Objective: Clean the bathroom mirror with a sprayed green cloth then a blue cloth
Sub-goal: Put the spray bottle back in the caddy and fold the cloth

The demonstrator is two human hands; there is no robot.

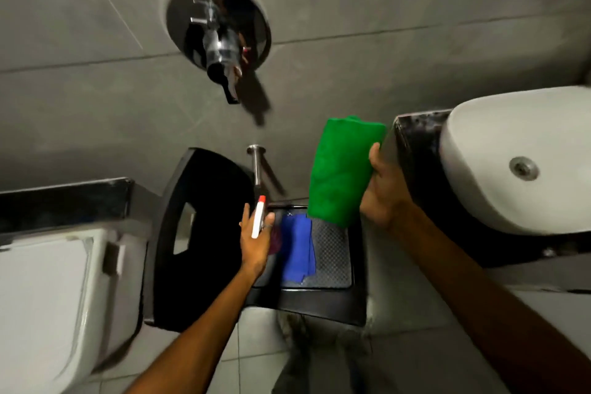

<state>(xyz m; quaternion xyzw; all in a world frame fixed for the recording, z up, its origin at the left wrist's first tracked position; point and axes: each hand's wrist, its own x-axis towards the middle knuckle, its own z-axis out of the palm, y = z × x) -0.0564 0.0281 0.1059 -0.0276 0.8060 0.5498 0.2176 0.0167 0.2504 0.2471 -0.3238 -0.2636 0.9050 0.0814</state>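
My right hand (385, 189) grips a folded green cloth (342, 169) and holds it up in front of the grey wall, left of the sink. My left hand (256, 238) is closed around a white spray bottle with a red nozzle (259, 217), its tip pointing up toward the green cloth. A blue cloth (299, 249) lies crumpled on the seat of a black chair (208, 233), just right of my left hand. No mirror face is plainly visible in this view.
A white washbasin (499, 157) on a dark counter stands at the right. A white toilet (54, 297) sits at the lower left. A chrome wall tap on a round plate (220, 38) projects from the tiled wall above. Light floor tiles (256, 361) show below.
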